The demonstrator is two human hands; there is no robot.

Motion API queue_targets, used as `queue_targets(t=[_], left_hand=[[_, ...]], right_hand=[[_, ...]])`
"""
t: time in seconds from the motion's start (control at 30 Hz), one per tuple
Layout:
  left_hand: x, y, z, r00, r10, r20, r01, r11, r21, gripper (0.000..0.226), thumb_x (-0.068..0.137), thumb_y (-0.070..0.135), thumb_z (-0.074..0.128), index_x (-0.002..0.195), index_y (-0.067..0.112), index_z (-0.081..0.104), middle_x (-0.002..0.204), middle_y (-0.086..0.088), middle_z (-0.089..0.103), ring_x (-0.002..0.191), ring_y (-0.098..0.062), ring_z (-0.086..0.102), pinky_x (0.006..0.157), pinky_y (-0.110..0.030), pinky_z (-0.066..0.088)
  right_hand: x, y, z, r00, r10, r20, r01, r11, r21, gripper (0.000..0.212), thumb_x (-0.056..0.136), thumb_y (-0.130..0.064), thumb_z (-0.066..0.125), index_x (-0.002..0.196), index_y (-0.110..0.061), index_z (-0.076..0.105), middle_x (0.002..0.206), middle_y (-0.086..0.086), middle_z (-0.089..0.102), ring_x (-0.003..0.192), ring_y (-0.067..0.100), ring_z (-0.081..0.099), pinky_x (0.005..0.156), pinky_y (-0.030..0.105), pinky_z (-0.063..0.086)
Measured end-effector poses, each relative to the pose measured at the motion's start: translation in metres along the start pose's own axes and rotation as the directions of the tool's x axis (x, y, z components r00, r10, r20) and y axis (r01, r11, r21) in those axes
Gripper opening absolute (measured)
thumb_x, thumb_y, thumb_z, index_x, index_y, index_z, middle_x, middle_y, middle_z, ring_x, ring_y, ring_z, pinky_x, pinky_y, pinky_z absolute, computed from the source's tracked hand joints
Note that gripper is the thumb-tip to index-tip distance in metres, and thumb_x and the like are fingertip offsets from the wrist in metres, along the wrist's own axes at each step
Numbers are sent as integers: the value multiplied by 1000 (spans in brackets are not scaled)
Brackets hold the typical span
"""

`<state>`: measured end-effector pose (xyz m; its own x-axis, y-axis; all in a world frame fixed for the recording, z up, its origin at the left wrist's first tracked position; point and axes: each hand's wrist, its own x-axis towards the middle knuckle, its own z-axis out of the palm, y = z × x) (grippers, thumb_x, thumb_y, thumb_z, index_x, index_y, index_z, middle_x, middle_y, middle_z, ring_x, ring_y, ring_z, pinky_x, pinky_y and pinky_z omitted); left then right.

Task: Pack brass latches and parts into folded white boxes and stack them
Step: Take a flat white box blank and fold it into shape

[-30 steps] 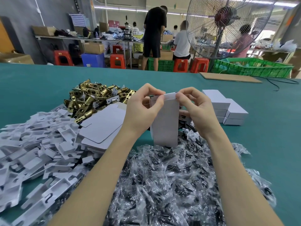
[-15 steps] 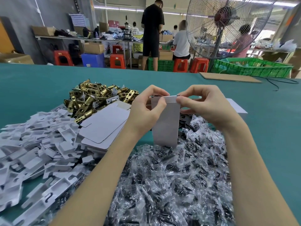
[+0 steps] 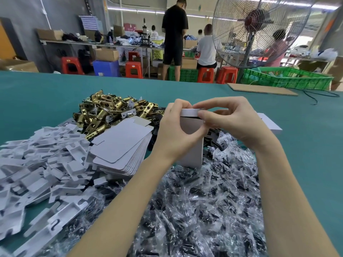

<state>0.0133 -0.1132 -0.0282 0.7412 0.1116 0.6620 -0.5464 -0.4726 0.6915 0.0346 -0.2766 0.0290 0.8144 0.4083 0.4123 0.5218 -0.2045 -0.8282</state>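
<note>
Two hands point(image 3: 178, 134); one upright box point(image 3: 193, 145); perhaps five red stools point(image 3: 134, 69).

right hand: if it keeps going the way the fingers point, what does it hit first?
The right hand points leftward across the top flap of the white box it pinches. Going on, it would most likely meet the left hand gripping the same box top; depth between them is unclear.

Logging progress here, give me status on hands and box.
Left hand and right hand both grip the upright white box, fingers at its top flap. Brass latches piled behind-left. Nothing blocking.
</note>
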Motion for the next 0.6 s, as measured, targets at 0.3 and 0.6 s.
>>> queue_targets(t=[0.3,0.6], left_hand=[[1,-2,-1,999,-14,-39,14,1000,-4,38,80,40,80,100,20,54,109,-2,55,101,5,49,84,-5,34],[6,-5,-18,958,-171,231,225,946,-233,34,95,37,62,124,21,56,118,-3,63,102,-14,62,84,-32,51]], right_hand=[[2,2,3,1000,25,9,-24,999,-24,14,90,-19,78,101,-27,83,91,11,79,88,34,74,92,56,58],[4,13,5,991,24,-128,-26,1000,-15,16,90,-15,76,89,-29,83,83,-2,79,73,15,69,76,40,58]])
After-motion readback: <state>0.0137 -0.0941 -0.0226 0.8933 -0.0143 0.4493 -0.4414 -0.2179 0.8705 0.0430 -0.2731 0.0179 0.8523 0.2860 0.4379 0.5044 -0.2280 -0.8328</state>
